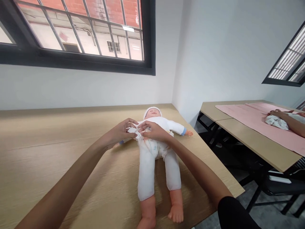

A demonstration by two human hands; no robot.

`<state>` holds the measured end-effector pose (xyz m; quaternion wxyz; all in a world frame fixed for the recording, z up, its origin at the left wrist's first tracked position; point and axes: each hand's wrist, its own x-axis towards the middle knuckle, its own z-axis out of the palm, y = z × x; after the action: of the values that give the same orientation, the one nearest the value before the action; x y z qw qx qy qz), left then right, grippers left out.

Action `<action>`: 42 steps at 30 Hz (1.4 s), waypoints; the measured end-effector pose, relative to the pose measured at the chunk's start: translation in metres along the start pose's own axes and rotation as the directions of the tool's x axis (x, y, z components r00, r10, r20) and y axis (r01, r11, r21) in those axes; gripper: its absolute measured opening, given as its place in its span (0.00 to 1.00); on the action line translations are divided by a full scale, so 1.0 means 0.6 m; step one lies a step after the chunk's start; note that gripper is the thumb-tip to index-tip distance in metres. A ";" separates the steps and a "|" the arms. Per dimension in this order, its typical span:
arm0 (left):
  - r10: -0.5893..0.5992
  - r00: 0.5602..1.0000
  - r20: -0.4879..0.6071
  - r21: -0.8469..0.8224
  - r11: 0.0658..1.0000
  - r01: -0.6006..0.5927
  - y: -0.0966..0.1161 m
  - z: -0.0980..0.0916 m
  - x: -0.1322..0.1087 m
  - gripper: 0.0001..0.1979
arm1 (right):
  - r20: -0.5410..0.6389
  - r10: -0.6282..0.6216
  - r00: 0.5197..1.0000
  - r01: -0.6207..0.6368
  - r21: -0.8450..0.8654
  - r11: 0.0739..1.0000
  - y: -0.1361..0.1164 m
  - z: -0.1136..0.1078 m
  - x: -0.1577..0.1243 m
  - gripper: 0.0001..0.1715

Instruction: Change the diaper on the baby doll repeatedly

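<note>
A baby doll (147, 171) in a white cap lies on its back, feet toward me. Around its hips is a white diaper (156, 148) with faint coloured prints. My left hand (121, 132) curls its fingers round the diaper's raised white edge at the doll's waist, on the left. Close beside it, my right hand (154, 131) rests over the doll's belly, thumb and fingers pinched on the same part of the diaper. Whether a fastening tab is between the fingertips is too small to tell. The doll's arms are spread out to the sides.
The doll is on a wooden table (59, 165) that ends at a wall below a barred window (95, 31). Across a gap on the right, another person's hand (277, 114) touches white cloth on a pink mat (252, 119). A black chair (281, 184) stands below.
</note>
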<state>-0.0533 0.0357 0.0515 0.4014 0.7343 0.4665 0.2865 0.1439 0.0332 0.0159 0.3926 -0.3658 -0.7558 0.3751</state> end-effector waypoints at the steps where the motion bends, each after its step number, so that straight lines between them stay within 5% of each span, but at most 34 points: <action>1: 0.009 1.000 -0.002 -0.004 1.000 -0.009 -0.002 -0.001 0.001 0.21 | 0.031 0.009 0.999 -0.010 0.022 1.000 -0.002 -0.002 -0.001 0.20; 5: 0.032 0.999 0.013 -0.018 0.999 -0.031 -0.005 -0.004 0.002 0.22 | 0.089 0.007 0.996 -0.010 0.029 1.000 -0.009 -0.004 -0.004 0.22; 17: 0.017 0.997 0.073 0.001 1.000 -0.017 -0.004 0.019 -0.002 0.23 | -0.061 0.024 0.998 -0.025 -0.002 1.000 0.000 0.003 -0.001 0.14; 42: 0.094 0.978 0.186 0.053 0.993 -0.106 -0.005 0.009 -0.002 0.27 | -0.020 0.032 0.999 -0.033 -0.082 0.996 -0.011 0.004 -0.007 0.08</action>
<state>-0.0509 0.0336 0.0464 0.4044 0.7923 0.3988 0.2227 0.1419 0.0259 0.0194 0.3779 -0.3974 -0.7609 0.3467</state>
